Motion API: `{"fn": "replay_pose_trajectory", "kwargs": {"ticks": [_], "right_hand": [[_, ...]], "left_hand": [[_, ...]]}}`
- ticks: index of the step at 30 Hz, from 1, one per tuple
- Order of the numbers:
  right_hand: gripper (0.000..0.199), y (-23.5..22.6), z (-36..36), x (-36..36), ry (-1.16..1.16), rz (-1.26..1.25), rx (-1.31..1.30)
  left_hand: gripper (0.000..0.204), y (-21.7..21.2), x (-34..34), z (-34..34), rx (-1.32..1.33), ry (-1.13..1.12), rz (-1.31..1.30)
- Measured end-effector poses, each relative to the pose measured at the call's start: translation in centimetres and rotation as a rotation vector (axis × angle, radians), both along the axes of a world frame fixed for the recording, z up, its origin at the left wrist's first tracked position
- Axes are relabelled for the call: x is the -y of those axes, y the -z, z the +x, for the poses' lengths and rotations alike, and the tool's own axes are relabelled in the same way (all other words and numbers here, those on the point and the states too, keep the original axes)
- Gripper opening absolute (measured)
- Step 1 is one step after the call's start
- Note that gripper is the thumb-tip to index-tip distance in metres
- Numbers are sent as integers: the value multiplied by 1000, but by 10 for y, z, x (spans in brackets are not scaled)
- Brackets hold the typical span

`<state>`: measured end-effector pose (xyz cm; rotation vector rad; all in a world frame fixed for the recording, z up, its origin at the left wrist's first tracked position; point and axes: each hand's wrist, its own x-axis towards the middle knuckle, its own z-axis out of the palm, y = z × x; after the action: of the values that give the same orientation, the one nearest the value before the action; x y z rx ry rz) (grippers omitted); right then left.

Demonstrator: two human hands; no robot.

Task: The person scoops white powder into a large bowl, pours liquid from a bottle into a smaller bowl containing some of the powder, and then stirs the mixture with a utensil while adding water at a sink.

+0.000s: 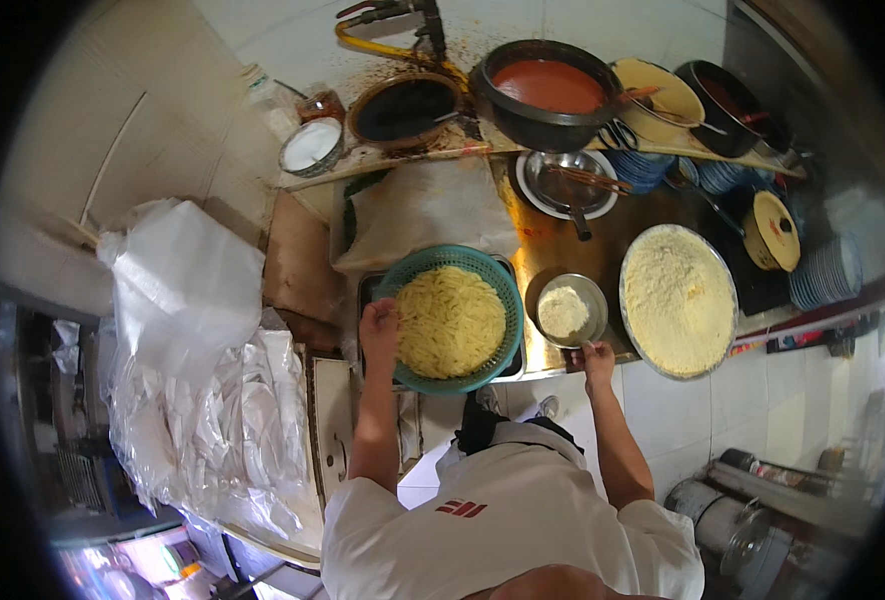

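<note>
Perforated round basket [462, 256] cradling glossy yellow strips [450, 322], left grip [379, 322] unclear at rim, right grip [594, 362] holding metal bowl [596, 302]

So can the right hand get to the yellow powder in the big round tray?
Probably yes. The right hand is close beside the big round tray, and nothing seems to block the way to the yellow powder. But its fingers are on the metal bowl, so it may not be free.
</note>
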<state>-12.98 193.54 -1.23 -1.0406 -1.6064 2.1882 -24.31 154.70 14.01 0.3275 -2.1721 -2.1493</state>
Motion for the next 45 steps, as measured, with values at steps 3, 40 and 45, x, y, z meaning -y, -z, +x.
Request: {"fn": "replay_pose_trajectory", "kwargs": {"ticks": [3, 40, 45], "right_hand": [[13, -5, 5, -2, -101, -42, 4], [3, -54, 122, 88, 125, 162, 301], [7, -40, 114, 82, 102, 202, 286]], "left_hand": [[8, 11, 3, 12, -44, -58, 65], [42, -294, 203, -478, -292, -114, -1810], [41, -311, 144, -410, -231, -264, -1600]]}}
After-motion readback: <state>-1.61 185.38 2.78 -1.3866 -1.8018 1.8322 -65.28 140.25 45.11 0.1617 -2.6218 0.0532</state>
